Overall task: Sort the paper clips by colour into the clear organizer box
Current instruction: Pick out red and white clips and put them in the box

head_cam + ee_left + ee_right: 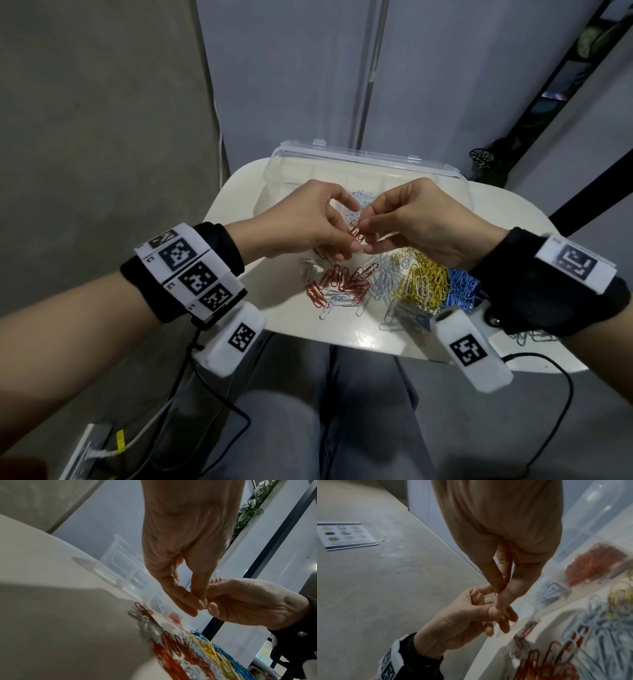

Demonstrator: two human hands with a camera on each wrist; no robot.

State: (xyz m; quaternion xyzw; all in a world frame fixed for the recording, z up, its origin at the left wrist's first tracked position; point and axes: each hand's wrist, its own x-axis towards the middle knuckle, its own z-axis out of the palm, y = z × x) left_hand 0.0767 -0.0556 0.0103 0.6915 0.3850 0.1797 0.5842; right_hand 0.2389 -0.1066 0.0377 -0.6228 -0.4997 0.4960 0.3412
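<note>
While red clips (357, 234) are pinched between both hands' fingers (352, 245) above the counter (236, 192), they should be separated gently, then released into the box (462, 192) red compartment.

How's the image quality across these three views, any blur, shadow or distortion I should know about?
Head view: sharp but dim, wide-angle bending at the edges; both hands pinch the red paper clips in focus. Left wrist view: a broad shadow crosses the table, and the near clip pile is smeared. Right wrist view: softest, the organizer box and the loose clips blurred, with glare on the plastic.
</note>
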